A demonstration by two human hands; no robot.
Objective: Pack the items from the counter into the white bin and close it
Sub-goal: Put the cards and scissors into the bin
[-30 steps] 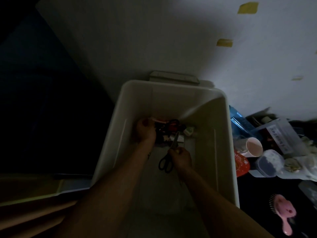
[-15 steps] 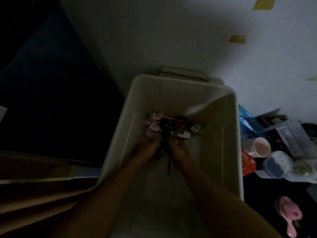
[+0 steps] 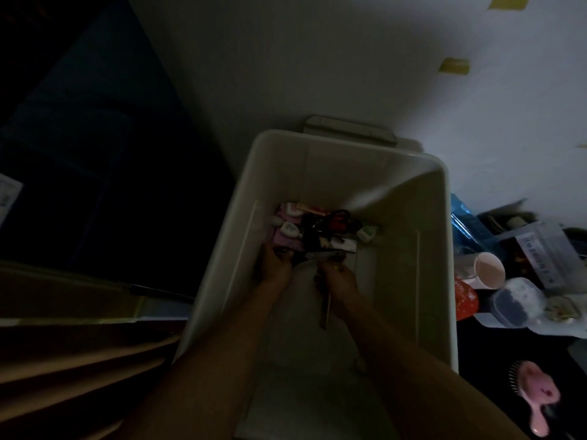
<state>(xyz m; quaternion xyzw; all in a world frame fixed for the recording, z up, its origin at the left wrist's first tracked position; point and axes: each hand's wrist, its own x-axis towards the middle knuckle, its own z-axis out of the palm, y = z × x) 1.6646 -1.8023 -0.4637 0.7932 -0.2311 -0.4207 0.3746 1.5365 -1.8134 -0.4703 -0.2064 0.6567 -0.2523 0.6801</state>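
The white bin stands open in the middle, against the wall. At its far end lies a pile of small items: pink and white pieces, something black and red. Both my hands reach down into the bin. My right hand grips a pair of scissors, whose thin dark end points back toward me below the hand. My left hand is at the near left edge of the pile, and its fingers are lost in the dim light.
On the dark counter to the right are a pink hairbrush, a cup, a clear lidded container, a red packet, a blue package and a labelled box. A handle-like flap shows behind the bin.
My left hand drew back from the pile's far side to its near edge. The scissors turned in my right hand, so the thin end now points toward me. The view shifted left.
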